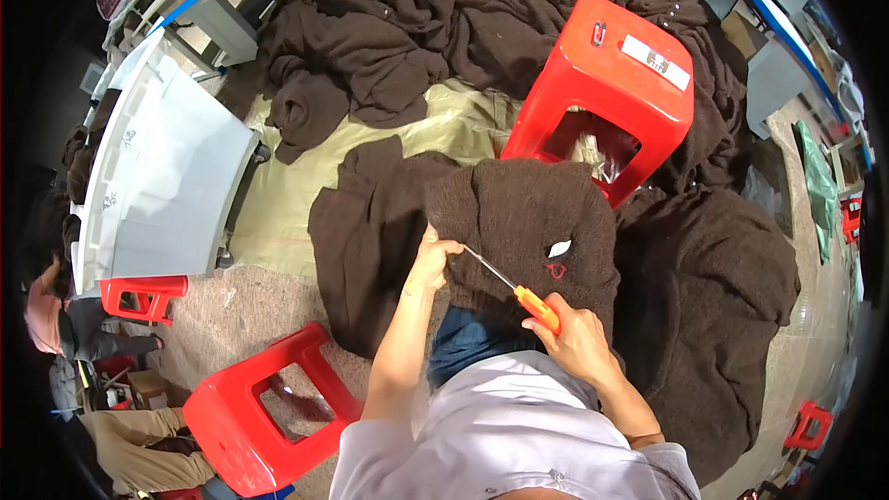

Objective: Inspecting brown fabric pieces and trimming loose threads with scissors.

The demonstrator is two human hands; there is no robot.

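Observation:
A dark brown knit garment (528, 208) is spread over my lap, with one part hanging down to the left. My left hand (431, 261) pinches its left edge between thumb and fingers. In my right hand (576, 341) is a tool with an orange handle (537, 309) and a thin metal shaft (491, 268). The shaft points up and left, its tip at the knit beside my left fingers; the tip's shape is too small to tell. A small white scrap (559, 248) and a red thread mark (555, 269) show on the garment.
Brown knit garments (398, 18) lie heaped ahead on a yellowish sheet (269, 231), and more brown knit (713, 315) drapes at my right. A red stool (620, 46) stands ahead, another red stool (250, 417) at lower left. At left is a white wheeled bin (167, 176); people sit beyond.

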